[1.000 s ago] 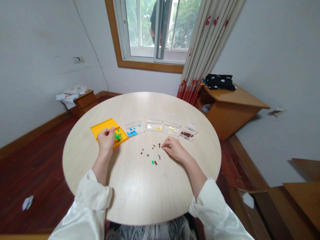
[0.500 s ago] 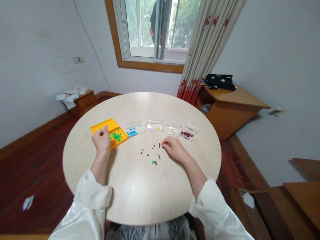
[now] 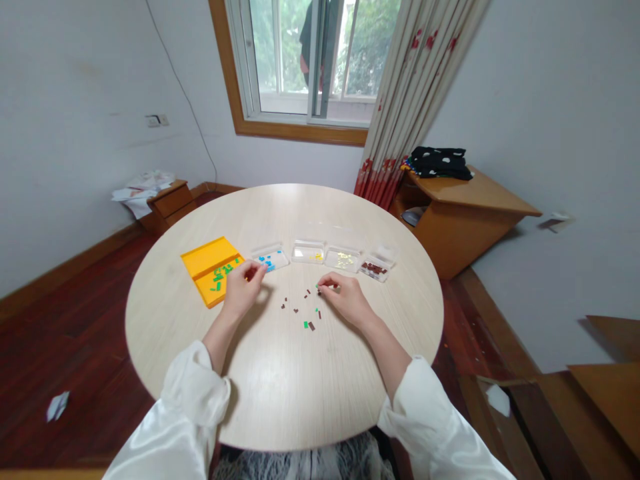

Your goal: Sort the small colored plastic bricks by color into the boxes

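Observation:
My left hand (image 3: 243,288) is closed in a pinch above the table, between the yellow case and the clear tray of blue blocks (image 3: 265,262). What its fingertips hold, if anything, is too small to make out. The yellow case (image 3: 204,259) lies open, with several small green blocks (image 3: 220,275) in its near half. My right hand (image 3: 346,298) pinches a tiny green block (image 3: 317,286) just over the small brown blocks at its fingertips. Loose brown blocks (image 3: 295,311) and a flat green block (image 3: 305,325) lie scattered nearer to me on the tabletop.
A clear tray with yellow blocks (image 3: 316,257), another with pale yellow blocks (image 3: 344,261) and one with dark brown blocks (image 3: 374,269) form an arc on the round table (image 3: 280,387). A wooden cabinet (image 3: 465,200) stands beyond at the right.
My left hand has moved right from over the yellow case to near the blue blocks' tray, uncovering more green blocks. My right hand has shifted slightly left, over the brown blocks.

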Motion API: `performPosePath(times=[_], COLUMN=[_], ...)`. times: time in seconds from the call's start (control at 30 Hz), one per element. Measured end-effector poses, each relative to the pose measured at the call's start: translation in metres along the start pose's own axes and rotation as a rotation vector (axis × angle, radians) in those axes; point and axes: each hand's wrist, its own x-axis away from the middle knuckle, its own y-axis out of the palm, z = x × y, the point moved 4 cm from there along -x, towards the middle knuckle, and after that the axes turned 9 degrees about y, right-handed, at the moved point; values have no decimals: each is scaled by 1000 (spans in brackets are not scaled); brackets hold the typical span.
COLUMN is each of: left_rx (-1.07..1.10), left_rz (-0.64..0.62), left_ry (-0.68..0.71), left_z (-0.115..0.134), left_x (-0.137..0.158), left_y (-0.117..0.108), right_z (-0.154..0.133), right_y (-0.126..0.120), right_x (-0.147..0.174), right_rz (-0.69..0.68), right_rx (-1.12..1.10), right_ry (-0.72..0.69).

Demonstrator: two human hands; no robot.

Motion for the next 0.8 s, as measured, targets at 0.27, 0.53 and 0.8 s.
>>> performPosePath(times=[0.27, 0.53, 0.8], left_rx=[56, 90, 59], left_rz=[-410, -478, -464], left_ry=[240, 307, 314], left_z=[28, 32, 34], left_x=[27, 34, 34], left_y=[47, 55, 53], right_z=[-7, -3, -5], right_y=[16, 22, 23], right_x=[5, 5, 5], right_rz=[-86, -138, -149], right_rx=[-58, -213, -236], right_ry=[-7, 73, 59])
